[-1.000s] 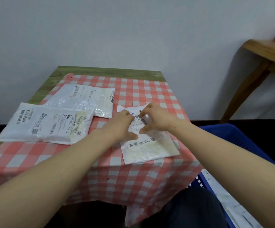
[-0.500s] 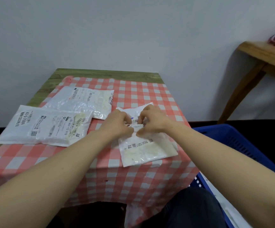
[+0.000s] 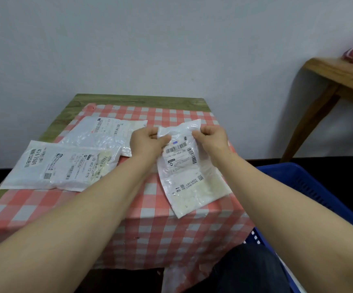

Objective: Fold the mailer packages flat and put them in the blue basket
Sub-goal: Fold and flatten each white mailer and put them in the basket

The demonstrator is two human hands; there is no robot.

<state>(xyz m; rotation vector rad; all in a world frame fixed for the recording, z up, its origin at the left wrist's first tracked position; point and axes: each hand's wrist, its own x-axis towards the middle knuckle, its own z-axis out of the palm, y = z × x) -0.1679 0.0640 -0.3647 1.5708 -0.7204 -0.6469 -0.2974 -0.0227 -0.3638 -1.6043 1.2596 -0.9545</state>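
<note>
Here, at the far left of your table (image 3: 72, 108), the nearest flat mailer (image 3: 65, 166) lies on the red-and-white checked cloth (image 3: 129, 233), its printed label facing up. Just beyond it, a second flat mailer (image 3: 103, 136) lies on the cloth too, with its near edge tucked under the first one's far corner.

Moving right, your left hand (image 3: 147, 142) has its fingers and thumb curled into a pinch on the upper left edge of the third mailer (image 3: 189, 176). Your right hand (image 3: 212, 140) pinches the same mailer at its upper right edge, fingers curled round the plastic. Between your hands the top of this mailer is lifted and crinkled, label side toward you. Its lower part slopes down toward the right front corner of the table; whether it touches the cloth there cannot be told.

Further right, the blue basket (image 3: 302, 187) sits beside the table, below its level, and something white shows inside it at the lower edge. At the far right stands a wooden side table (image 3: 327, 96) against the wall.
</note>
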